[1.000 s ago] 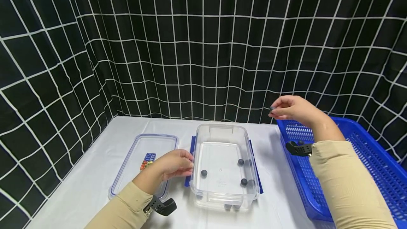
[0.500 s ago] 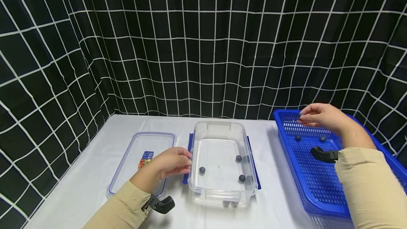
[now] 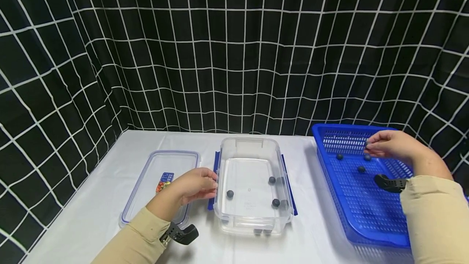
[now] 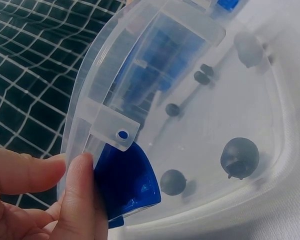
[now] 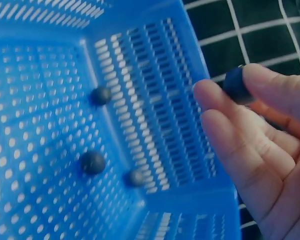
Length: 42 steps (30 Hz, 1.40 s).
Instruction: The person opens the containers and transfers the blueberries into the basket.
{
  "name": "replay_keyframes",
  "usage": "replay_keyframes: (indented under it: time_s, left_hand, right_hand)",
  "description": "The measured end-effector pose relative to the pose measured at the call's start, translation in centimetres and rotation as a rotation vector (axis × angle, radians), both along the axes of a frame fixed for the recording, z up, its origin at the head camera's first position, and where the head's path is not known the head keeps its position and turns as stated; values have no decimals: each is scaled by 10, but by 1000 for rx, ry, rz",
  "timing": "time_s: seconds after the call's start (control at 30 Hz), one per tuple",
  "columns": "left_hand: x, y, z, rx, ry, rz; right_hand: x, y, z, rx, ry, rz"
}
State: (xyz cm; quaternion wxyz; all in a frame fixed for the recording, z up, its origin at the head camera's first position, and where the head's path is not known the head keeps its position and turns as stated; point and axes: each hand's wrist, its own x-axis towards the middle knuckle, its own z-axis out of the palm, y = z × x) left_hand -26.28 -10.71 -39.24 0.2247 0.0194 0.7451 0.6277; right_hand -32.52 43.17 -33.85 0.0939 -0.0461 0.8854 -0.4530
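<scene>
1. Left forearm (image 3: 130, 239): sleeved in tan, enters at the bottom of the head view, left of centre, slanting up and rightward.
2. Left wrist (image 3: 161, 207): bare beyond the cuff; hand lies flatter than the forearm line.
3. Left hand (image 3: 194, 185): fingers bent, fingertips (image 4: 84, 164) brought together in a light pinch.
4. Right forearm (image 3: 434, 219): same sleeve, enters at lower right, rising steeply.
5. Right wrist (image 3: 432, 166): bent, hand turned leftward.
6. Right hand (image 3: 397, 146): raised, digits opposed in a pinch; palm side partly visible to the right wrist camera.
7. Hands well apart; right one higher in the head view.
</scene>
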Motion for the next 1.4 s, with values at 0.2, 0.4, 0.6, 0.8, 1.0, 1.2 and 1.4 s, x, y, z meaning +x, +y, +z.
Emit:
replay_keyframes:
  time_s: [0.2,0.4,0.6,0.8,1.0,1.2,1.4]
  left_hand:
    - [0,0,3,2,1,1]
    - [0,2,4,6,1,6]
    - [0,2,5,0,0,6]
    - [-1,1,4,-5,0,-1]
    - [-2,1,2,-16,1,9]
    - [-1,1,2,-11,1,20]
    - [2,2,4,-14,2,25]
  right_hand:
    - [4,11,-8,14,-45,-34]
    - [5,20,-10,-30,-50,-41]
    - [5,24,-11,-79,-50,-69]
    - [5,28,-14,-106,-59,-82]
    - [4,31,-19,-111,-39,-70]
    - [4,28,-16,-118,-35,-82]
    - [8,13,-5,-34,32,-77]
